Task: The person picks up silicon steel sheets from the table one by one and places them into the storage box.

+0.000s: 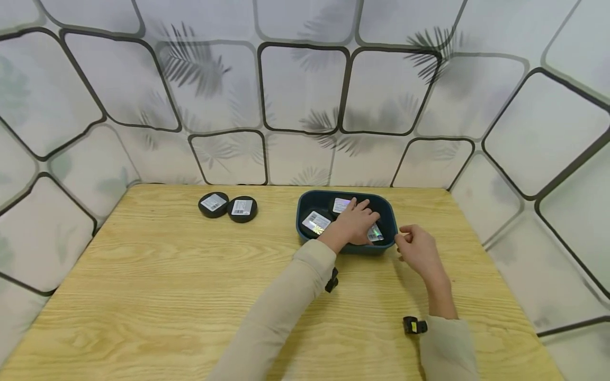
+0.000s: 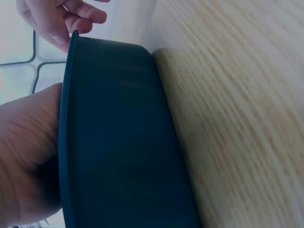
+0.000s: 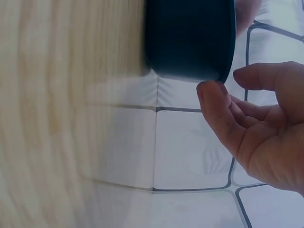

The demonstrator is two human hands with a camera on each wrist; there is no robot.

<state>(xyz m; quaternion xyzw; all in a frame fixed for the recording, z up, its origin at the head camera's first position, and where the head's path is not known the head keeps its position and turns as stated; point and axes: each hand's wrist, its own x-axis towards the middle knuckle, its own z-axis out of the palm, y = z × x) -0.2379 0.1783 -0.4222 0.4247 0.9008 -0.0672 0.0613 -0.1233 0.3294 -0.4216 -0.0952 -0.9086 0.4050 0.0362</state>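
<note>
A dark blue plastic bin (image 1: 305, 241) stands on the wooden table and holds several black round discs with silver-white labels, one disc (image 1: 316, 222) at its left. My left hand (image 1: 351, 225) reaches over the near rim into the bin, its fingers spread over the discs; whether it presses one is hidden. By the bin's right end is my right hand (image 1: 419, 251), fingers loosely bent. In the right wrist view, a fingertip (image 3: 212, 92) meets the rim corner, while the thumb and finger stay apart. To the left lie two more black discs (image 1: 213, 205), side by side with labels up.
The table (image 1: 167, 286) has light wood grain and backs onto a patterned cloth (image 1: 305, 90) with dark outlines and leaf prints. More of this cloth rises along both sides. Small black devices (image 1: 414, 325) sit at the wrists.
</note>
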